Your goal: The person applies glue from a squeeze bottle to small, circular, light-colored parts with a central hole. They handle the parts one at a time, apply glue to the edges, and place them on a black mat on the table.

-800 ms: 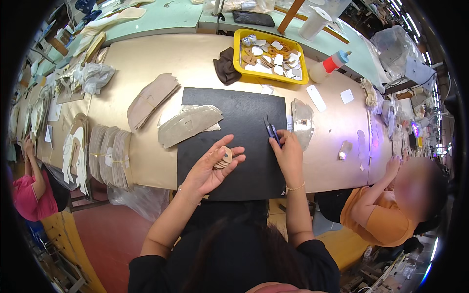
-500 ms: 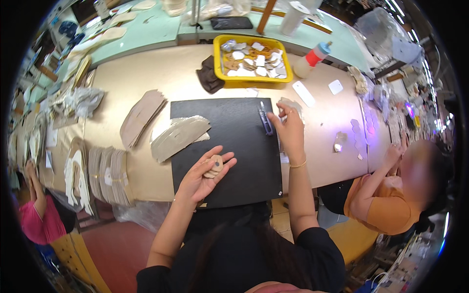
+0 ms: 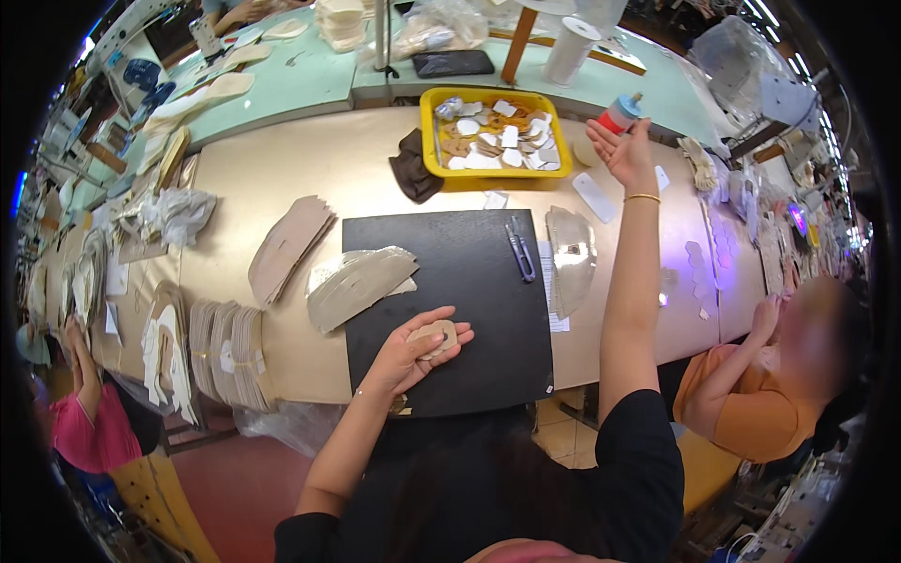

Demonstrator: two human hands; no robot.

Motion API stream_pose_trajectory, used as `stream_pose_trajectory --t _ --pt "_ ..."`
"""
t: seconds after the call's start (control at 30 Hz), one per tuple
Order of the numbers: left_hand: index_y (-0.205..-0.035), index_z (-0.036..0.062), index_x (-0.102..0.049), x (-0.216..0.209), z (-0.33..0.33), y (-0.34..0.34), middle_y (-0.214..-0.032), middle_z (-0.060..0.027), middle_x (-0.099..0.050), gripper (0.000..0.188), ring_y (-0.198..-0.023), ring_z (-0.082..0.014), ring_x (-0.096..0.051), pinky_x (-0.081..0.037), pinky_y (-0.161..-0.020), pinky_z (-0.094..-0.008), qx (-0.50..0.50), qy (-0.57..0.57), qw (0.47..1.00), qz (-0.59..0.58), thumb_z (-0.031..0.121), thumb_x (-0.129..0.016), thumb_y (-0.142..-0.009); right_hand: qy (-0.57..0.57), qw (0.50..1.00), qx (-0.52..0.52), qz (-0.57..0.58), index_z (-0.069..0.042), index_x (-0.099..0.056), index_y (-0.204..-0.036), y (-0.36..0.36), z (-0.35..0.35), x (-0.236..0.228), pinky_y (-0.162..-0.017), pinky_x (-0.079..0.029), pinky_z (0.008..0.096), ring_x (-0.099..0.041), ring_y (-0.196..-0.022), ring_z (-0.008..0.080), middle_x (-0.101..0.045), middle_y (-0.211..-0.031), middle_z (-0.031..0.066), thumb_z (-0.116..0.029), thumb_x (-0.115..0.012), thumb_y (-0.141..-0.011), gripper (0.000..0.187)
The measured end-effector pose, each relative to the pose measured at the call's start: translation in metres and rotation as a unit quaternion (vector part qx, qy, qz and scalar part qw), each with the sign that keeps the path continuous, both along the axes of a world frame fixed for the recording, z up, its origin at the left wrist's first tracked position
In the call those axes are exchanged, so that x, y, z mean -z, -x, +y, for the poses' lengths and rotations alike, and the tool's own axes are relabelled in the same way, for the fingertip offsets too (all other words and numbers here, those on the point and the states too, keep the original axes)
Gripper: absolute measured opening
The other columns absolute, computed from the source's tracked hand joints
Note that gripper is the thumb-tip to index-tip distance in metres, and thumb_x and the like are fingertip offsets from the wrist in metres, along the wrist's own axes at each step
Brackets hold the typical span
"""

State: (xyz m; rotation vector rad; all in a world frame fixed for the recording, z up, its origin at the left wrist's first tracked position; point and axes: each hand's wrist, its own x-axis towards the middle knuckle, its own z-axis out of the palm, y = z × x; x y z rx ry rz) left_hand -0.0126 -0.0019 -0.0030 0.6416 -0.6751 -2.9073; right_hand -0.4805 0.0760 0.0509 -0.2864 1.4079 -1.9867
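My left hand (image 3: 410,349) rests on the black mat (image 3: 465,281) and holds a small tan oval leather piece (image 3: 435,336) in its palm. My right hand (image 3: 621,151) is stretched far out over the table, fingers apart, just short of a small bottle with a red body and blue cap (image 3: 619,114). A pair of blue snips (image 3: 521,251) lies loose on the mat's right side. A stack of grey curved pieces (image 3: 361,281) lies across the mat's left edge.
A yellow tray (image 3: 434,150) of small cut pieces stands behind the mat, with a dark brown cloth (image 3: 413,172) beside it. Stacks of tan pieces (image 3: 286,246) lie to the left. A person in orange (image 3: 760,394) sits at the right, and a white roll (image 3: 571,52) stands at the back.
My right hand let go of the blue snips, which now lie on the mat, and reached far forward toward the red bottle. My left hand kept the tan piece.
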Motion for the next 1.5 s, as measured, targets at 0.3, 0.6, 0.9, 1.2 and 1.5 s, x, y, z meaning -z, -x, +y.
stream_pose_trajectory --t 0.3,0.6,0.9,1.2,1.5 --pt "-0.116 -0.0059 -0.05 0.001 0.002 0.002 -0.104 -0.0252 -0.06 0.032 -0.099 -0.0347 -0.062 -0.058 -0.08 -0.0343 0.05 0.061 0.996 -0.046 0.001 -0.059 -0.086 0.025 0.992 0.027 0.12 -0.02 -0.032 -0.125 -0.109 0.027 -0.01 -0.078 -0.052 0.0379 -0.061 -0.097 0.033 -0.046 -0.125 0.0183 -0.015 -0.053 -0.092 0.04" --pt "-0.101 0.0001 -0.052 0.005 0.002 0.002 -0.086 -0.0183 -0.063 0.02 -0.074 -0.0269 -0.067 -0.059 -0.065 -0.0335 0.021 0.053 0.998 -0.017 0.005 -0.061 -0.084 0.042 0.973 0.016 0.227 -0.004 -0.047 -0.122 -0.209 0.08 -0.022 -0.092 -0.047 0.0389 -0.056 -0.108 0.0262 -0.058 -0.113 0.0118 -0.014 -0.079 -0.072 0.061" --pt "-0.098 0.0014 -0.051 0.004 0.0 0.001 -0.085 -0.0164 -0.063 0.016 -0.075 -0.0251 -0.068 -0.058 -0.064 -0.0318 0.03 0.044 0.999 0.007 0.004 -0.06 -0.085 0.001 0.962 0.085 0.258 -0.002 -0.055 -0.112 -0.238 0.065 0.017 -0.085 -0.05 0.0317 -0.061 -0.093 0.0186 -0.063 -0.102 0.0077 -0.006 -0.082 -0.065 0.055" --pt "-0.1 0.0007 -0.05 0.004 -0.001 0.0 -0.087 -0.0141 -0.062 0.018 -0.077 -0.0231 -0.067 -0.058 -0.066 -0.0301 0.036 0.054 0.998 0.01 0.008 -0.059 -0.086 0.168 0.902 0.172 0.358 0.0 -0.052 -0.115 -0.235 0.026 0.017 -0.092 -0.048 0.0374 -0.054 -0.109 0.0234 -0.058 -0.112 0.0128 -0.017 -0.081 -0.07 0.056" --pt "-0.098 0.0021 -0.052 0.007 -0.002 0.002 -0.08 -0.0138 -0.061 0.015 -0.058 -0.0186 -0.061 -0.051 -0.052 -0.0286 0.045 0.051 0.998 0.016 0.007 -0.06 -0.086 -0.053 0.897 0.132 0.419 -0.003 -0.057 -0.106 -0.229 0.066 0.027 -0.079 -0.051 0.0324 -0.062 -0.087 0.0199 -0.064 -0.095 0.0079 -0.029 -0.083 -0.067 0.054"
